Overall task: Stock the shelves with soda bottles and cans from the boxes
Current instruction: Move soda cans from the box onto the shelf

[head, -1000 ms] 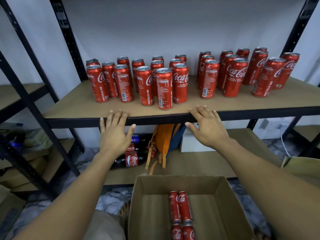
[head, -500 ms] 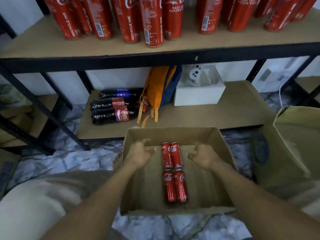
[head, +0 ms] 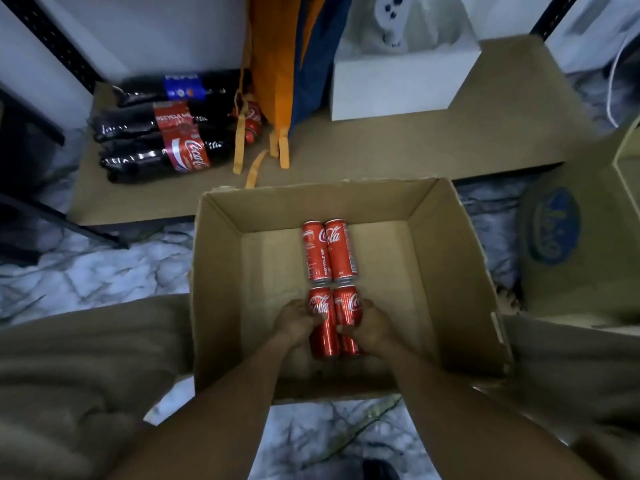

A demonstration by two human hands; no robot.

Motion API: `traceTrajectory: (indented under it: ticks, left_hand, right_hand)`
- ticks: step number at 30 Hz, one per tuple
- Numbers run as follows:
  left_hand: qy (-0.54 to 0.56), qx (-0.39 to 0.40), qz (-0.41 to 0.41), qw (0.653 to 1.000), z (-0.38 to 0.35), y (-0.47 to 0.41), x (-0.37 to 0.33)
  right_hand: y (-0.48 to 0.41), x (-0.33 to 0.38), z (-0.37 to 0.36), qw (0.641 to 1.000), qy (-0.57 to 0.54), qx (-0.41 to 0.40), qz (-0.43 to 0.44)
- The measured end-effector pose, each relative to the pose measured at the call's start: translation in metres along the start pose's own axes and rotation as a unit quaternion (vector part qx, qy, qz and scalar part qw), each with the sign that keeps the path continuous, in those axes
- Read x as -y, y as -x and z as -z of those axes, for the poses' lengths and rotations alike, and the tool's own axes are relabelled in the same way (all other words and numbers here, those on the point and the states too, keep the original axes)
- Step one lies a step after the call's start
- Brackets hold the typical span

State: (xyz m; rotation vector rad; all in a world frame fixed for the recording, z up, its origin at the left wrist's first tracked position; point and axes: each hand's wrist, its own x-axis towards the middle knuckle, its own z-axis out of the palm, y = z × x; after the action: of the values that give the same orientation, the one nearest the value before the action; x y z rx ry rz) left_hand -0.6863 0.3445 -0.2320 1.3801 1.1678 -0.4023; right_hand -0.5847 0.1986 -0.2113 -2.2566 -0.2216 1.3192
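Red cans [head: 329, 252] lie lengthwise toward the shelf [head: 415, 147]; left hand [head: 294, 320] and right hand [head: 373, 328] each clasp 1.

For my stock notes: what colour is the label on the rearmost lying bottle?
Its label is blue, best seen in the head view.

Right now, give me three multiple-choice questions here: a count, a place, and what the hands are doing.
1. Red cans in the cardboard box? A two. B six. C four.
2. Where are the soda bottles? A in the box. B on the low shelf, left of the backpack. C on the floor.
3. The left hand and right hand? A each grips a near can. B resting on the rim. C idle.
Key: C, two pairs lie end to end; B, they lie beside the backpack; A, fingers curl round one each.
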Motion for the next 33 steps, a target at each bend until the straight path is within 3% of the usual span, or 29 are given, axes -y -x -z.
traceTrajectory:
  ticks: [10,19,25,33]
  left_hand:
    - [0.052,-0.013,0.013,0.998,-0.019,-0.025,0.002]
    - [-0.017,-0.061,-0.016,0.998,-0.041,-0.005,-0.02]
    - [-0.078,-0.117,-0.117,0.983,-0.013,-0.022,-0.021]
    - [-0.028,-0.161,-0.302,0.939,0.056,0.151,-0.125]
  right_hand:
    - [-0.024,-0.008,0.0,0.999,0.009,-0.027,-0.027]
    - [0.024,0.001,0.052,0.988,-0.015,-0.132,0.084]
    - [0.074,0.038,0.093,0.966,-0.084,-0.181,0.164]
    - [0.137,0.09,0.124,0.931,-0.136,-0.216,0.262]
